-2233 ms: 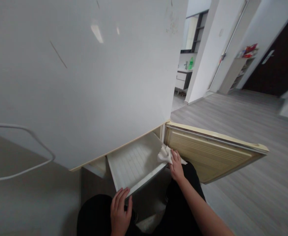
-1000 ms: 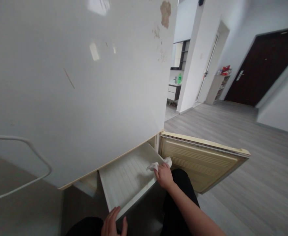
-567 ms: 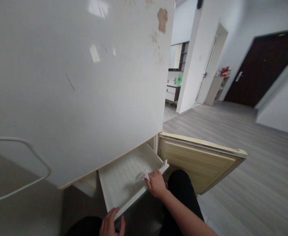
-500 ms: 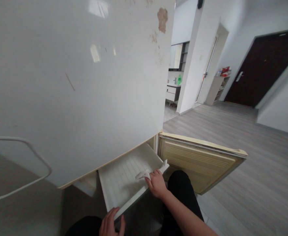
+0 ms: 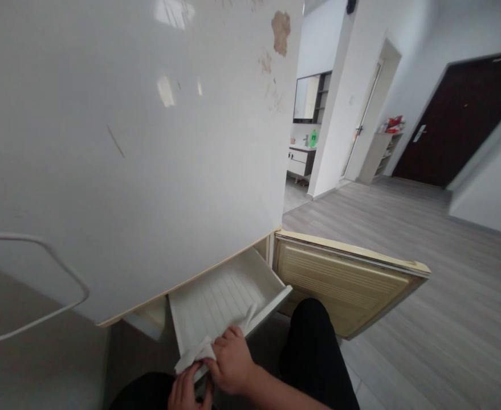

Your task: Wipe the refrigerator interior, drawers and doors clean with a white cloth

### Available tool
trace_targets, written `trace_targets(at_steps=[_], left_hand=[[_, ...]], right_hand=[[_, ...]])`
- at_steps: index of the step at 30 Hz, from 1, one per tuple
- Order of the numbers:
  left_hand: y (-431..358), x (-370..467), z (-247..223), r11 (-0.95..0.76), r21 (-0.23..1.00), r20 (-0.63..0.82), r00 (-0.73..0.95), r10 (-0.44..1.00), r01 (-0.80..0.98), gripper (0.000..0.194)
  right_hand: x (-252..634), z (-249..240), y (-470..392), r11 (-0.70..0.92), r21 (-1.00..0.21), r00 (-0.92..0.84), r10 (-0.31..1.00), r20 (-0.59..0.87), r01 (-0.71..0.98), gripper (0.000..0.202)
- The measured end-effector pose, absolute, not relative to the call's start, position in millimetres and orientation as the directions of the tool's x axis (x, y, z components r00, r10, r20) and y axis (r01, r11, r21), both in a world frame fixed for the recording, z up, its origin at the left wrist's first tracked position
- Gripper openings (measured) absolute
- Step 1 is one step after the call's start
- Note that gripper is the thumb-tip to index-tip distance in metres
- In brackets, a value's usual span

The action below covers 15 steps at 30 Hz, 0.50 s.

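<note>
A white drawer (image 5: 216, 296) is pulled out below the glossy white front of a fridge (image 5: 147, 171). My right hand (image 5: 233, 359) presses a crumpled white cloth (image 5: 196, 352) over the drawer's front edge, near its left corner. Close beside it, my left hand (image 5: 188, 390) has its fingers on that same corner, touching the end of the cloth; its thumb is on the near side of the edge. Part of the cloth sticks up behind my right hand, inside the drawer.
A lower door (image 5: 344, 285) with a yellowed inner panel stands swung out at the right, beside my black-clad knee (image 5: 314, 341). A white cable (image 5: 79, 285) loops at the left. Farther back are a shoe shelf (image 5: 381, 156) and a dark door (image 5: 455, 125).
My right hand has slid the cloth leftward along the drawer's front edge, from near the right corner to beside my left hand. My left hand has moved slightly left and down.
</note>
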<state>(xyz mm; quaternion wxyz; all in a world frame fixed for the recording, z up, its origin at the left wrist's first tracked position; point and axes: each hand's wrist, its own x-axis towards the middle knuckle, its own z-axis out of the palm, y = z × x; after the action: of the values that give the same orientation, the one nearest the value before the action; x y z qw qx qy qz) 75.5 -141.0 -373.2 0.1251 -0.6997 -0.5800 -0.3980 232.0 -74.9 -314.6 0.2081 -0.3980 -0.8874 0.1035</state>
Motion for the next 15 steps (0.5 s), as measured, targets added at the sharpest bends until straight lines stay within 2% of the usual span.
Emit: trace_targets(at_steps=[3,6,8,10,13,15], left_hand=[[-142.1,75.1,-371.6,-0.296,0.286,0.686,0.021,0.727,0.911,0.031],[-147.9,82.6,-366.6,-0.259,0.234,0.695,0.025,0.718,0.937,0.037],[-154.8,94.3,-362.7,-0.205,0.155,0.695,0.041,0.718,0.966,0.044],[-161.4,111.9,-358.4,-0.234,0.046,0.671,0.143,0.727,0.971,0.049],[-163.6,145.9,-352.2,-0.396,-0.087,0.559,0.374,0.74,0.914,0.058],[-157.2,168.7,-350.8,-0.381,-0.094,0.468,0.378,0.798,0.92,0.066]], right_hand=[[251.6,-315.8,-66.4,0.69,-0.341,-0.631,0.723,0.28,0.639,0.029],[294.3,-317.2,-52.9,0.662,-0.362,-0.587,0.749,0.307,0.656,0.021],[328.7,-318.5,-45.3,0.611,-0.385,-0.503,0.79,0.351,0.691,0.027],[360.8,-321.5,-42.7,0.552,-0.407,-0.408,0.826,0.39,0.728,0.04],[392.7,-332.3,-52.0,0.45,-0.522,-0.248,0.877,0.411,0.725,0.048],[400.2,-343.3,-64.5,0.36,-0.682,-0.113,0.918,0.379,0.637,0.049]])
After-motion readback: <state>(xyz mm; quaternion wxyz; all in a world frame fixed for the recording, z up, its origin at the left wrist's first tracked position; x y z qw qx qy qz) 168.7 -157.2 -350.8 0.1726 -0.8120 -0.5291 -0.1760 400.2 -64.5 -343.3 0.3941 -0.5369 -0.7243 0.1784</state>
